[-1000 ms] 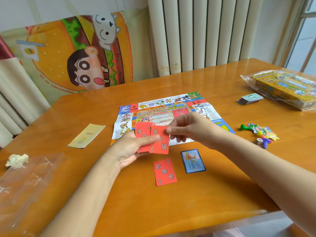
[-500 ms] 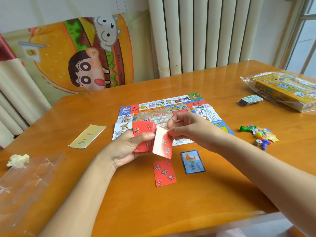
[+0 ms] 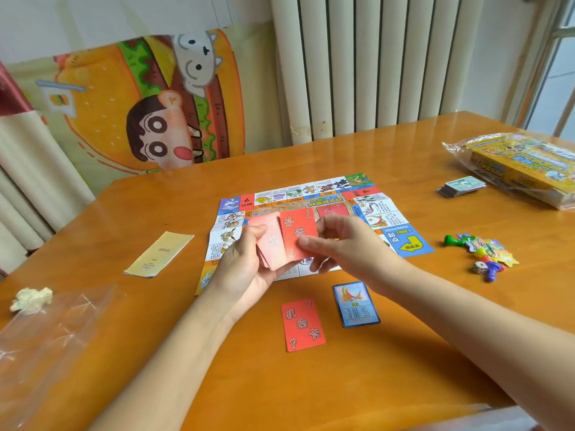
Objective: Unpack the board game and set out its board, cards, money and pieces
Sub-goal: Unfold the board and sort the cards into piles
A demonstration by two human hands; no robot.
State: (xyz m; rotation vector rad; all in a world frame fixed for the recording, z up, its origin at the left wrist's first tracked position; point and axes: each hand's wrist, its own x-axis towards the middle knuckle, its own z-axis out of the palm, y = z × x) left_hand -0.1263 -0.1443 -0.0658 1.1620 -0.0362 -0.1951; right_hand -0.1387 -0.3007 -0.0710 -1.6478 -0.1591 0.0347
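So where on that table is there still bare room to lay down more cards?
Bare wood runs along the near edge below the red card and blue card, and beyond the board. Crowded: the right side, with pieces, money and box.

Left hand point(image 3: 245, 269): raised above the table, palm turned toward the camera, fingers curled under a small stack of red cards point(image 3: 270, 244), thumb pressed across the stack's upper left corner. Left forearm: bare, entering from the lower left, angled up toward centre.

Right hand point(image 3: 345, 244): raised just beside the left, back of hand upward, thumb and forefinger pinching the lower right edge of a single red card point(image 3: 298, 234); remaining fingers loosely bent beneath. Right forearm: bare, entering from the lower right edge.
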